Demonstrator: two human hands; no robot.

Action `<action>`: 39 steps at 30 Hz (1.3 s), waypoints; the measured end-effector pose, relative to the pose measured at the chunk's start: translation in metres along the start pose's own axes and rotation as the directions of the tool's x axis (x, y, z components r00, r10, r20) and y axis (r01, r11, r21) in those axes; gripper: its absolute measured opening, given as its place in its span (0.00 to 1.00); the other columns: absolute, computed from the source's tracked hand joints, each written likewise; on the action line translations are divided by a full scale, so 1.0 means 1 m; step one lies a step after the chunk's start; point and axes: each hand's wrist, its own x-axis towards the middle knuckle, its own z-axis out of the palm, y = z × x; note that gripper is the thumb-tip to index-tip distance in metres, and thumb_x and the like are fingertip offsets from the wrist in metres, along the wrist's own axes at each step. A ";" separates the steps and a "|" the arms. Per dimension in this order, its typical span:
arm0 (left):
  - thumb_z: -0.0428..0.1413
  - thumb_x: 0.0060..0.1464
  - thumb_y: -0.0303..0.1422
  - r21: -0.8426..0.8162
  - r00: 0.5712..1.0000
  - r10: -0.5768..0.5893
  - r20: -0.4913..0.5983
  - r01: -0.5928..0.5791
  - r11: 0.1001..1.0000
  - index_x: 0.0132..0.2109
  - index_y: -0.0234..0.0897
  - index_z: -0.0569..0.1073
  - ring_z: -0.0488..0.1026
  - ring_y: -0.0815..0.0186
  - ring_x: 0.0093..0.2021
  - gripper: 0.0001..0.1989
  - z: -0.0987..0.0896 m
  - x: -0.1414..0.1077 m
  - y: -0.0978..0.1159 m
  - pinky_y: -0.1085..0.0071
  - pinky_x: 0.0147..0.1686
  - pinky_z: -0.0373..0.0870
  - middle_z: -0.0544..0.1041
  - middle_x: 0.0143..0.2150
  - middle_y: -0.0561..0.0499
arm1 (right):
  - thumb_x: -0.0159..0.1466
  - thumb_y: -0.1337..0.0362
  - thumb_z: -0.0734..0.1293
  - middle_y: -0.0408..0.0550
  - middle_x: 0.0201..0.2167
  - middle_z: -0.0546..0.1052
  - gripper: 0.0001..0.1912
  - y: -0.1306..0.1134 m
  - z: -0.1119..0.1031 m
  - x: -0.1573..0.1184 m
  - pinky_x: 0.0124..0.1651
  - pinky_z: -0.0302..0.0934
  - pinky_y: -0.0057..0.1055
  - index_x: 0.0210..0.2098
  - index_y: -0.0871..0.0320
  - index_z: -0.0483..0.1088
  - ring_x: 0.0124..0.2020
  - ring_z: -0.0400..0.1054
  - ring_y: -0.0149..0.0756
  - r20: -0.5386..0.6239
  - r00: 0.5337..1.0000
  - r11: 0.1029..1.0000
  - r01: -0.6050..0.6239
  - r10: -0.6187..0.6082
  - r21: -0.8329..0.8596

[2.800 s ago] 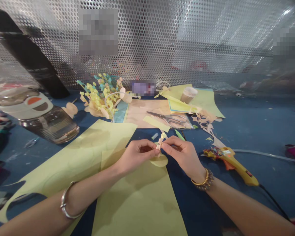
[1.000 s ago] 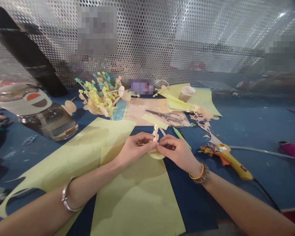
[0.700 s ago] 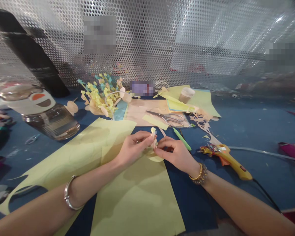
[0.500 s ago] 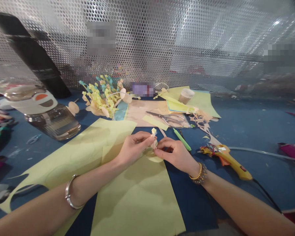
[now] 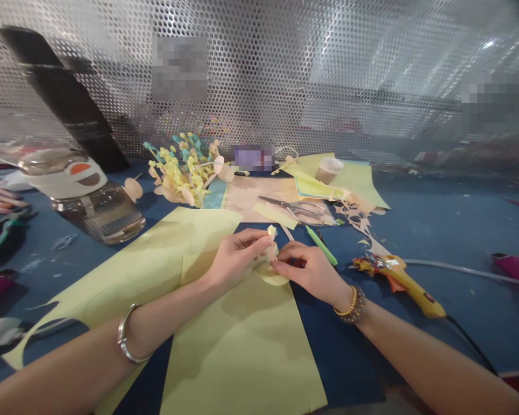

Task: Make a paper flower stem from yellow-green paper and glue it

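Between my two hands is a small pale-yellow paper flower [image 5: 272,235], its upper petals showing above the fingertips. My left hand [image 5: 237,256] pinches it from the left, thumb against fingers. My right hand [image 5: 307,266] is closed on its lower part from the right. A round pale-yellow paper piece [image 5: 273,278] hangs just below the fingers; whether it joins the flower I cannot tell. Under my hands lies a large yellow-green paper sheet [image 5: 242,346], overlapping another cut yellow sheet [image 5: 155,259] on the left.
Scissors [image 5: 296,207] and a green pen [image 5: 322,245] lie beyond my hands. A yellow glue gun [image 5: 409,286] rests at right, its cord running forward. Left stand a water bottle [image 5: 97,210] and a bunch of paper flowers [image 5: 184,173]. Paper scraps [image 5: 354,208] lie near a small cup [image 5: 328,169].
The view has shifted slightly, so things at the left sit a little further right. Both hands keep nearly the same grip on the paper flower.
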 end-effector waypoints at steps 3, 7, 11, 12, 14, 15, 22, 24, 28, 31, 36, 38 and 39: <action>0.62 0.46 0.39 -0.062 0.998 -0.013 -0.063 0.009 0.998 0.33 0.37 0.79 0.70 0.69 0.29 0.10 0.002 -0.001 0.001 0.73 0.31 0.67 0.78 0.30 0.51 | 0.59 0.61 0.68 0.46 0.30 0.73 0.07 -0.001 0.000 -0.001 0.30 0.58 0.28 0.30 0.58 0.76 0.30 0.65 0.30 0.007 1.000 1.000 -0.009 0.009 0.007; 0.62 0.46 0.38 -0.026 0.992 0.043 -0.117 -0.046 0.999 0.29 0.36 0.77 0.67 0.71 0.26 0.09 0.002 -0.001 0.002 0.74 0.29 0.66 0.76 0.27 0.52 | 0.59 0.61 0.68 0.45 0.29 0.72 0.07 -0.001 0.000 -0.001 0.31 0.58 0.28 0.29 0.58 0.76 0.30 0.65 0.31 -0.004 1.000 1.000 -0.015 0.015 0.004; 0.60 0.48 0.39 -0.027 0.992 0.044 -0.115 -0.047 0.999 0.30 0.36 0.74 0.65 0.72 0.23 0.10 0.000 0.000 -0.001 0.75 0.25 0.63 0.72 0.23 0.54 | 0.59 0.60 0.67 0.46 0.29 0.73 0.08 -0.001 0.001 -0.001 0.31 0.58 0.29 0.28 0.57 0.76 0.30 0.65 0.31 -0.010 1.000 1.000 -0.017 0.017 0.006; 0.59 0.49 0.40 -0.036 0.994 0.042 -0.106 -0.046 0.998 0.30 0.36 0.73 0.65 0.72 0.23 0.11 -0.001 0.001 -0.001 0.76 0.25 0.62 0.71 0.23 0.54 | 0.59 0.60 0.67 0.46 0.29 0.73 0.08 -0.001 0.001 -0.001 0.30 0.58 0.29 0.28 0.57 0.75 0.30 0.65 0.32 -0.011 1.000 1.000 -0.015 0.015 0.004; 0.57 0.52 0.42 -0.061 0.995 0.044 -0.087 -0.049 0.997 0.31 0.36 0.71 0.66 0.72 0.24 0.12 -0.001 0.001 -0.003 0.76 0.25 0.62 0.70 0.23 0.54 | 0.59 0.60 0.67 0.46 0.29 0.73 0.08 -0.001 0.001 -0.001 0.30 0.58 0.29 0.28 0.57 0.75 0.30 0.65 0.32 -0.013 1.000 1.000 -0.014 0.014 -0.004; 0.56 0.53 0.42 -0.075 0.996 0.047 -0.076 -0.053 0.996 0.31 0.37 0.70 0.66 0.71 0.24 0.12 -0.002 0.001 -0.003 0.76 0.25 0.62 0.70 0.24 0.55 | 0.59 0.59 0.67 0.46 0.29 0.72 0.09 -0.001 0.001 -0.001 0.30 0.58 0.29 0.27 0.57 0.75 0.29 0.65 0.32 -0.014 1.000 1.000 -0.015 0.014 -0.008; 0.48 0.59 0.42 -0.031 0.998 0.053 -0.022 -0.053 0.998 0.23 0.37 0.58 0.59 0.74 0.19 0.19 0.000 -0.002 -0.002 0.76 0.22 0.58 0.62 0.19 0.57 | 0.60 0.60 0.67 0.46 0.29 0.72 0.09 -0.002 0.000 -0.001 0.31 0.57 0.29 0.28 0.57 0.76 0.30 0.65 0.32 0.004 1.000 1.000 -0.010 0.010 -0.006; 0.48 0.60 0.43 -0.005 1.000 0.023 -0.020 -0.023 1.000 0.22 0.37 0.56 0.56 0.75 0.17 0.21 0.000 -0.002 -0.002 0.76 0.19 0.55 0.61 0.18 0.58 | 0.60 0.60 0.67 0.45 0.29 0.72 0.09 -0.002 0.000 -0.002 0.31 0.57 0.29 0.28 0.57 0.75 0.30 0.65 0.32 0.004 1.000 1.000 -0.012 0.012 -0.003; 0.48 0.59 0.44 0.011 0.998 0.060 -0.032 -0.060 0.998 0.22 0.37 0.58 0.57 0.75 0.17 0.22 0.000 -0.002 -0.001 0.76 0.19 0.55 0.61 0.18 0.58 | 0.60 0.59 0.67 0.45 0.29 0.72 0.09 -0.002 0.000 -0.002 0.31 0.57 0.29 0.28 0.57 0.75 0.30 0.65 0.32 0.006 1.000 1.000 -0.006 0.006 0.002; 0.50 0.58 0.43 0.038 0.988 0.147 -0.052 -0.145 0.989 0.27 0.37 0.63 0.62 0.73 0.22 0.17 0.000 -0.003 0.000 0.76 0.24 0.60 0.65 0.21 0.56 | 0.60 0.59 0.67 0.45 0.29 0.72 0.09 -0.002 0.001 -0.002 0.31 0.57 0.29 0.28 0.57 0.75 0.30 0.65 0.32 0.004 1.000 1.000 -0.010 0.010 0.016; 0.54 0.57 0.39 0.030 0.980 0.188 -0.062 -0.187 0.982 0.35 0.36 0.67 0.64 0.72 0.25 0.10 -0.002 -0.003 -0.001 0.76 0.26 0.61 0.68 0.26 0.55 | 0.60 0.58 0.67 0.45 0.29 0.73 0.10 0.000 0.001 -0.001 0.32 0.58 0.29 0.28 0.57 0.75 0.31 0.66 0.33 -0.007 1.000 0.997 -0.029 0.030 0.070; 0.54 0.56 0.39 0.024 0.980 0.182 -0.084 -0.181 0.983 0.36 0.36 0.69 0.63 0.72 0.24 0.10 -0.002 -0.003 -0.002 0.76 0.26 0.60 0.67 0.25 0.55 | 0.60 0.57 0.67 0.45 0.29 0.73 0.10 0.001 0.001 -0.001 0.32 0.58 0.29 0.28 0.57 0.75 0.31 0.66 0.33 -0.008 0.999 0.996 -0.034 0.035 0.080; 0.55 0.56 0.39 0.020 0.979 0.182 -0.092 -0.181 0.983 0.36 0.36 0.69 0.63 0.72 0.24 0.10 -0.003 -0.002 -0.002 0.76 0.25 0.60 0.67 0.24 0.55 | 0.59 0.57 0.67 0.45 0.29 0.73 0.10 0.001 0.000 -0.001 0.32 0.58 0.29 0.28 0.57 0.75 0.31 0.66 0.33 -0.008 0.999 0.996 -0.036 0.036 0.081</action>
